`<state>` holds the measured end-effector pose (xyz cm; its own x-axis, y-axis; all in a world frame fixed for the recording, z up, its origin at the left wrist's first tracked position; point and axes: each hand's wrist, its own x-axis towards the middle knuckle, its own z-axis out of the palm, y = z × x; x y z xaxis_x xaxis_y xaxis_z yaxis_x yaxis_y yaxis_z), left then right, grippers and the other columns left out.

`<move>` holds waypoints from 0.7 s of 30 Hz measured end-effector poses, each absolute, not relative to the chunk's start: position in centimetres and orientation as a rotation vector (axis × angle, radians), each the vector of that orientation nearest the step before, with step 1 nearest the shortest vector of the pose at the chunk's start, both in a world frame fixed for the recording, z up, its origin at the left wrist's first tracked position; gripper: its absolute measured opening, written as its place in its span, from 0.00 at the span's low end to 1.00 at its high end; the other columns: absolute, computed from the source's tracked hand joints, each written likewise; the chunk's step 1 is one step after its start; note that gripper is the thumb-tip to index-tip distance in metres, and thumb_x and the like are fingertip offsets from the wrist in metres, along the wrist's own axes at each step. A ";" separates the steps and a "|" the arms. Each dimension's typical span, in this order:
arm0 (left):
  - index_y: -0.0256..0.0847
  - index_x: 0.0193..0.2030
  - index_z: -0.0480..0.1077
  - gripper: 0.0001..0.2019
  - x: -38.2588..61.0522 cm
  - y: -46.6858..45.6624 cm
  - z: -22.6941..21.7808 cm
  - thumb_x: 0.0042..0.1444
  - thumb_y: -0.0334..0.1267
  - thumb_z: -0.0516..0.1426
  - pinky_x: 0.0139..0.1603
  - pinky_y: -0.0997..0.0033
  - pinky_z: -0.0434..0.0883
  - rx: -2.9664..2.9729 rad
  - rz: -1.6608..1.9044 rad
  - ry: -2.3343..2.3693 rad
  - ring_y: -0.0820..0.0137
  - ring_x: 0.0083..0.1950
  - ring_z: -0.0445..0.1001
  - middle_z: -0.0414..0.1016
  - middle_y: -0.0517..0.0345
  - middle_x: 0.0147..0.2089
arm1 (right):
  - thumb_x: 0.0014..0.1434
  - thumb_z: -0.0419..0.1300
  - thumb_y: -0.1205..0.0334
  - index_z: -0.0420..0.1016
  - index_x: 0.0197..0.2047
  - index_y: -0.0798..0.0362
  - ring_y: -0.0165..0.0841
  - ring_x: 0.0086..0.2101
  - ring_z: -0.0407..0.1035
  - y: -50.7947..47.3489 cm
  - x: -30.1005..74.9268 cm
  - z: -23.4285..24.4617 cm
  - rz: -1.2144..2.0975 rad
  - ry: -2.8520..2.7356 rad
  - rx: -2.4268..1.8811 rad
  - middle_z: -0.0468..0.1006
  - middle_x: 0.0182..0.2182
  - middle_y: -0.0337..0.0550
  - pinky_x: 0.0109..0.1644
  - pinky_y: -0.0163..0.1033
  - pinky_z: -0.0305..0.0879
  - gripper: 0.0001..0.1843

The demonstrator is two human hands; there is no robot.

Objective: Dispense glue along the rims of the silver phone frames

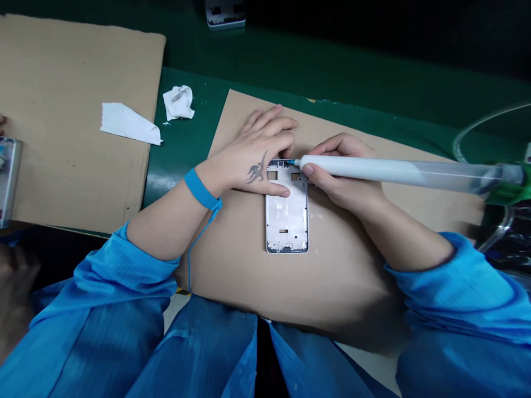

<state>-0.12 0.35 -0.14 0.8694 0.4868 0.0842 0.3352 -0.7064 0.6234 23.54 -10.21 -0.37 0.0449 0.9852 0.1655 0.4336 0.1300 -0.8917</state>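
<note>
A phone frame (286, 215) lies flat on a cardboard sheet (249, 260), its pale inner face up. Over its upper left part my left hand (261, 149) steadies it. The thumb rests on the face, and the curled index finger is at the top edge; the other fingers are spread beyond it. My right hand (348, 166) is closed around the front of a dispensing syringe (373, 167) with white contents. The syringe lies nearly level, its blue needle tip at the frame's top edge. A blue wrist strap (201, 189) with a cord circles my left wrist.
A crumpled white tissue (179, 103) and a torn white paper piece (130, 122) lie left, the latter on another cardboard sheet (74, 72). Another phone frame (225, 14) is at the back. A clear hose (477, 124) curves at right. Another person's blurred hand (16, 276) shows at left.
</note>
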 end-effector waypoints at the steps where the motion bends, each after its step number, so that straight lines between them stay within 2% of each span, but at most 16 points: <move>1: 0.47 0.56 0.79 0.36 -0.1 0.3 -0.1 0.51 0.71 0.74 0.89 0.22 0.41 2.422 0.321 0.594 0.29 0.90 0.47 0.65 0.43 0.82 | 0.60 0.79 0.40 0.79 0.41 0.43 0.41 0.34 0.83 -10.2 23.5 -0.3 0.789 -1.531 -1.425 0.88 0.36 0.43 0.36 0.48 0.82 0.21; 10: 0.47 0.56 0.79 0.35 -0.2 0.2 0.1 0.51 0.69 0.74 0.89 0.22 0.42 2.423 0.329 0.589 0.29 0.90 0.47 0.66 0.43 0.82 | 0.60 0.79 0.39 0.80 0.41 0.44 0.40 0.32 0.83 -10.2 23.5 -0.2 0.759 -1.566 -1.407 0.88 0.36 0.43 0.35 0.46 0.81 0.22; 16: 0.46 0.55 0.79 0.35 -0.2 0.3 -0.1 0.50 0.68 0.75 0.89 0.23 0.42 2.416 0.339 0.587 0.30 0.90 0.48 0.66 0.43 0.81 | 0.58 0.79 0.43 0.80 0.39 0.44 0.40 0.32 0.83 -10.3 23.1 0.0 0.764 -1.516 -1.407 0.88 0.34 0.43 0.36 0.46 0.83 0.19; 21: 0.46 0.55 0.79 0.36 -0.2 0.3 0.0 0.52 0.71 0.73 0.89 0.23 0.42 2.425 0.326 0.587 0.30 0.90 0.47 0.66 0.41 0.82 | 0.58 0.79 0.40 0.79 0.40 0.44 0.40 0.33 0.84 -10.3 23.1 0.1 0.781 -1.510 -1.428 0.88 0.34 0.43 0.37 0.46 0.84 0.22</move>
<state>-0.17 0.27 0.03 0.8709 0.4832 0.0895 0.3316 -0.7123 0.6185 23.10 -10.32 0.06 0.0591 0.9822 0.1784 0.4217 0.1375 -0.8963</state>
